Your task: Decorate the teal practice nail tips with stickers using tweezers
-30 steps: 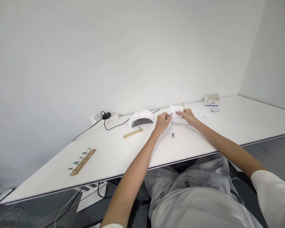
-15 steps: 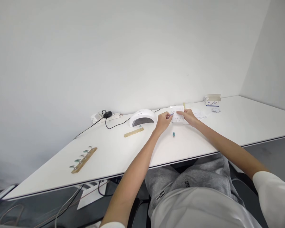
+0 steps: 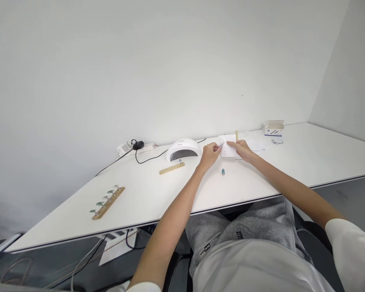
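My left hand point(image 3: 210, 151) is closed around slim tweezers point(image 3: 221, 144), whose tips point at a small white sheet of stickers point(image 3: 229, 151) with rows of tiny marks. My right hand point(image 3: 243, 149) grips that sheet at its right side, thumb across the front. Both hands are above the table, close together. Below them on the tabletop stands a single teal nail tip point(image 3: 223, 172) on a small holder. Left of my left hand is a white arched nail lamp point(image 3: 184, 149), with a wooden strip point(image 3: 172, 168) in front carrying one nail tip at its end.
Another wooden strip point(image 3: 109, 205) at the left bears several nail tips on stands. A power strip point(image 3: 144, 149) and black cable lie along the wall. Loose papers point(image 3: 255, 146) lie behind my right hand. An opened pad box point(image 3: 273, 129) and small packets point(image 3: 277, 141) are farther right.
The tweezers' tips have shifted slightly over the sticker sheet, still in my left hand. The view has turned a little; both hands stay nearly in place.
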Demonstrator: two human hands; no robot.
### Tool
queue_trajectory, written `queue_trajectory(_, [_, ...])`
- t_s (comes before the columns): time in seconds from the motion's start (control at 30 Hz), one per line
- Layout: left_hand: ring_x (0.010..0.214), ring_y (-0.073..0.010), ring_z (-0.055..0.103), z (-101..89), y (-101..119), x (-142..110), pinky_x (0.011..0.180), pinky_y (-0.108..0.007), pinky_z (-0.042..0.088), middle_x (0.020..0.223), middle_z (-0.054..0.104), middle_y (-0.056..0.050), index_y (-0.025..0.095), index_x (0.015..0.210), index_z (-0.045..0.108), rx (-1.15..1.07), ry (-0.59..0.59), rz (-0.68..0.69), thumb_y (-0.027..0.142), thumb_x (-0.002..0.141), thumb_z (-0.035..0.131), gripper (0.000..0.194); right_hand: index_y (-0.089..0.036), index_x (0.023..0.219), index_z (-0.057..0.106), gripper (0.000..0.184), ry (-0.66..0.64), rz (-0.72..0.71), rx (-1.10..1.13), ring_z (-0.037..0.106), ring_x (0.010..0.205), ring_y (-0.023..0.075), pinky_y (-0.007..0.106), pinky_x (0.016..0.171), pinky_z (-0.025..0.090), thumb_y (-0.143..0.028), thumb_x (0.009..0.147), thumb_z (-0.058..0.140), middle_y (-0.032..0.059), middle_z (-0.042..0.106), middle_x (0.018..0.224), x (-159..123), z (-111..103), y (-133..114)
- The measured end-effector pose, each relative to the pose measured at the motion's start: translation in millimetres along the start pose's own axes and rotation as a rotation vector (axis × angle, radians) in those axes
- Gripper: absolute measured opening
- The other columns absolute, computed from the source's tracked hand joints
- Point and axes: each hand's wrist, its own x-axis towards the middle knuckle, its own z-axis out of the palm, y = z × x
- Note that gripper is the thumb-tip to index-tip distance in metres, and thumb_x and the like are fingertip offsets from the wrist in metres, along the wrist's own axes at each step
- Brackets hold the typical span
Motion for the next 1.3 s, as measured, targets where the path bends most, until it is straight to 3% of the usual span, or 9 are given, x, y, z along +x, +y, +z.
queue_trajectory(0.67, [0.042, -0.0104, 0.042, -1.6, 5.0, -1.1, 0.045, -0.025, 0.032, 0.044, 0.049, 0.003, 0.019, 0.062, 0.052, -0.056, -0.015, -0.016, 0.04, 0.078, 0.062, 0.029, -0.014, 0.073, 0.067, 0.019, -0.072, 0.083, 0.165, 0.07, 0.078, 0.021, 0.03, 0.076, 0.055, -0.029, 0.072, 0.078, 0.0081, 0.072, 0.071, -4.0, 3.1, -4.4])
queue_trajectory(1.3, [0.041, -0.01, 0.042, -1.2, 4.4, -1.7, 0.047, -0.025, 0.033, 0.044, 0.05, 0.003, 0.019, 0.062, 0.051, -0.049, -0.015, -0.017, 0.035, 0.08, 0.06, 0.025, -0.014, 0.073, 0.065, 0.018, -0.092, 0.092, 0.177, 0.069, 0.08, 0.0217, 0.031, 0.076, 0.055, -0.029, 0.074, 0.076, 0.0085, 0.072, 0.074, -9.5, 4.0, -8.5])
